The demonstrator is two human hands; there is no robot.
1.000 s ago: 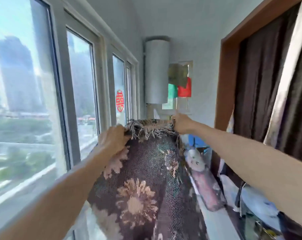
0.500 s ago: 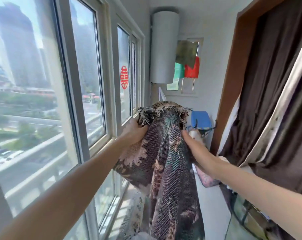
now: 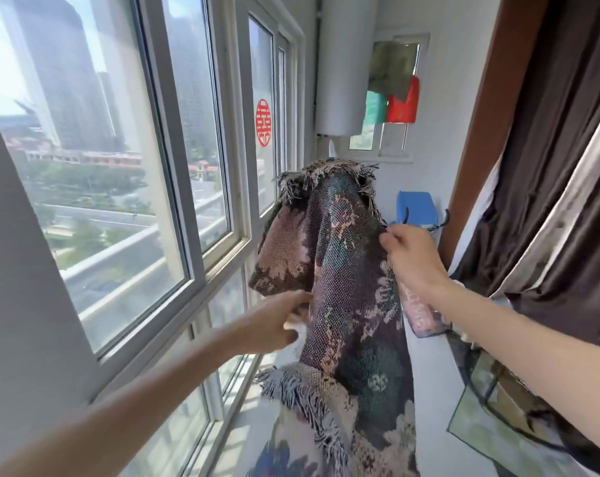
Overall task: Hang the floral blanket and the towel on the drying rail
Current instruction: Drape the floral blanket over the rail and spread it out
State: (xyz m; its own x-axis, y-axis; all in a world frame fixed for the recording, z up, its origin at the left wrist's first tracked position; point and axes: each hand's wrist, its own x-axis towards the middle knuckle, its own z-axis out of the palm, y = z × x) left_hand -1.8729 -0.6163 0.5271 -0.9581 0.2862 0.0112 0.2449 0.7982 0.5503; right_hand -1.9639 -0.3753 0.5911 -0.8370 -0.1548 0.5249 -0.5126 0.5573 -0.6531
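Note:
The floral blanket [image 3: 343, 270], dark woven with pink flowers and fringed ends, hangs folded over a support that it hides completely. One fringed end sits on top, the other hangs low near the floor. My left hand [image 3: 274, 321] holds the lower left fold of the blanket between thumb and fingers; it is blurred. At the blanket's right edge, about halfway up, my right hand [image 3: 412, 259] pinches the cloth with curled fingers. No rail is visible.
Tall windows [image 3: 126, 166] run close along the left. A pink patterned cloth [image 3: 424, 313] hangs just behind my right wrist. Dark curtains [image 3: 549, 166] fill the right side, with a blue box [image 3: 416, 208] and a white cylinder [image 3: 346, 63] at the far end.
Both hands have left the fringed top of the blanket. The left one dropped to the lower left fold, the right one slid to the right edge. The view tilted downward.

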